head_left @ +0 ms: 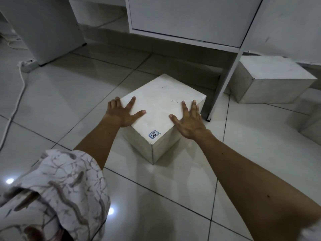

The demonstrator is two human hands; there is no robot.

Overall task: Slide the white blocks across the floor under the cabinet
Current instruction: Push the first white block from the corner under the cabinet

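Note:
A white cube block (160, 100) stands on the tiled floor, one corner turned toward me, with a small blue-bordered label near that corner. My left hand (121, 113) lies on its top left edge, fingers spread, some curled over the side. My right hand (189, 120) presses on its top right edge, fingers spread. The white cabinet (191, 18) stands just beyond the block on thin legs, with an open gap beneath it. The block's far corner is at the front of that gap. A second white block (271, 75) sits to the right of the cabinet leg (224, 84).
Part of another white block (312, 126) shows at the right edge. A white furniture panel (48, 28) stands at the back left, with a power strip (27, 64) and its cable (17, 101) on the floor beside it. My patterned sleeve (57, 192) fills the lower left.

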